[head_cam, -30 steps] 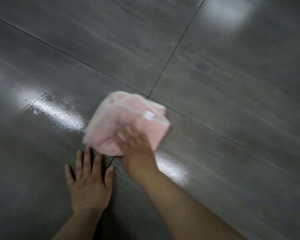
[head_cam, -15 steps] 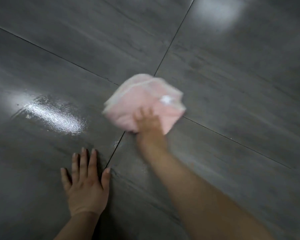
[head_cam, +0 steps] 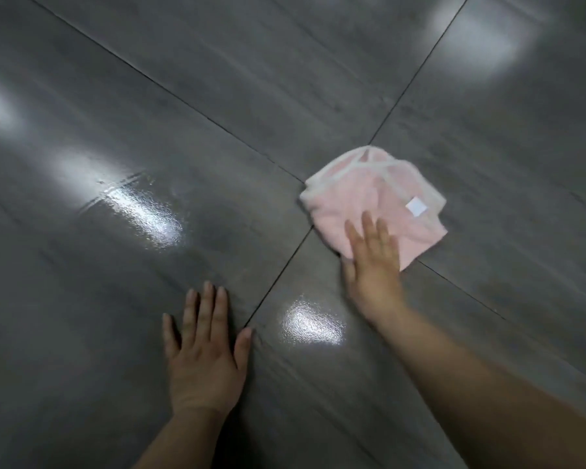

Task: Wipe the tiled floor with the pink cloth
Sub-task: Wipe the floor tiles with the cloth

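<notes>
On the tiled floor (head_cam: 156,106), where four dark grey tiles are meeting, the pink cloth (head_cam: 359,201) is lying folded in loose layers. It is covering the crossing of the grout lines (head_cam: 279,277) and reaching mostly onto the far right tile. Its pale hem is showing along the far edge, and a small white tag (head_cam: 416,207) is facing up near its right side.

My right hand (head_cam: 374,269) is pressing down on the near edge of the cloth. The fingers (head_cam: 367,231) are lying straight and close together on the pink fabric, not curling round it. This hand is blurred, so the thumb is possibly touching the cloth's left edge, but I cannot tell.

My left hand (head_cam: 203,357) is resting flat on the near left tile, well apart from the cloth. Its fingers are lying straight and slightly spread, holding nothing, and the thumb tip is sitting just beside a grout line.

A wet patch (head_cam: 142,214) is shining on the left tile beyond my left hand. A second wet patch (head_cam: 313,321) is shining between my two hands.
</notes>
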### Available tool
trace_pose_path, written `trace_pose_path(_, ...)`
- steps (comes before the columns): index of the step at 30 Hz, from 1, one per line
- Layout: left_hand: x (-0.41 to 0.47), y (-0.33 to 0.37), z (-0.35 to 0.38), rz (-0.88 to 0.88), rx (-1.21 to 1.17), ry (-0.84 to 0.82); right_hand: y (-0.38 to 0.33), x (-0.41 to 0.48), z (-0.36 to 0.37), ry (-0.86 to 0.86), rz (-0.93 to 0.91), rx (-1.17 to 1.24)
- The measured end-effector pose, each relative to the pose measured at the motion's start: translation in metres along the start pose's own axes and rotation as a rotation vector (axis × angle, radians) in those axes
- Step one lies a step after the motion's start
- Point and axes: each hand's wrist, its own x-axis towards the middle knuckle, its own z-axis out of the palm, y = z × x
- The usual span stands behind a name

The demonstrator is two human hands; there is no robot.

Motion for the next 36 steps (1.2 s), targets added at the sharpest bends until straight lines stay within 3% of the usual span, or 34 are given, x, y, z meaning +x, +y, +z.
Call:
trace_pose_path(2, 0.002, 0.000, 0.001, -0.012, 0.012, 0.006, -0.025, -0.034, 0.019, -0.020, -0.287, -0.076)
trace_pose_path(4, 0.003, -0.002, 0.004, 0.006, 0.022, 0.018, -0.024, -0.047, 0.023, -0.065, -0.437, -0.160)
trace_pose_path(10, 0.005, -0.043, -0.022, 0.220, 0.069, 0.026, -0.024, -0.033, 0.010, -0.158, -0.411, -0.224)
trace_pose_path(12, -0.002, -0.071, -0.036, 0.061, 0.020, 0.141, -0.028, -0.022, 0.010, -0.097, -0.383, -0.196)
trace_pose_path(14, -0.015, -0.108, -0.044, -0.221, -0.047, 0.251, -0.034, -0.001, 0.005, -0.067, -0.349, -0.176)
trace_pose_path(17, -0.035, -0.178, -0.050, -0.571, -0.010, 0.237, -0.048, 0.025, 0.004, -0.028, -0.346, -0.223)
trace_pose_path(20, -0.048, -0.218, -0.053, -0.701, -0.011, 0.161, -0.077, 0.037, 0.009, -0.045, -0.161, -0.105)
trace_pose_path(23, -0.053, -0.220, -0.052, -0.675, -0.045, 0.166, -0.152, 0.034, 0.034, -0.159, -0.058, -0.086)
trace_pose_path(26, -0.053, -0.220, -0.050, -0.677, -0.065, 0.185, -0.269, 0.006, 0.075, 0.011, -0.497, -0.118)
trace_pose_path(27, -0.051, -0.223, -0.049, -0.678, -0.067, 0.198, -0.304, -0.011, 0.094, -0.005, -0.703, -0.105)
trace_pose_path(28, -0.051, -0.225, -0.048, -0.686, -0.063, 0.204, -0.333, -0.032, 0.103, -0.185, -0.876, -0.101)
trace_pose_path(30, -0.051, -0.224, -0.048, -0.702, -0.053, 0.199, -0.357, -0.054, 0.112, -0.555, -1.032, -0.165)
trace_pose_path(32, -0.051, -0.223, -0.049, -0.684, -0.061, 0.213, -0.340, -0.032, 0.111, -0.434, -1.103, -0.171)
trace_pose_path(33, -0.052, -0.223, -0.051, -0.689, -0.074, 0.217, -0.321, -0.014, 0.109, -0.335, -1.037, -0.167)
trace_pose_path(36, -0.052, -0.223, -0.055, -0.702, -0.109, 0.198, -0.239, 0.057, 0.080, -0.225, -0.533, -0.032)
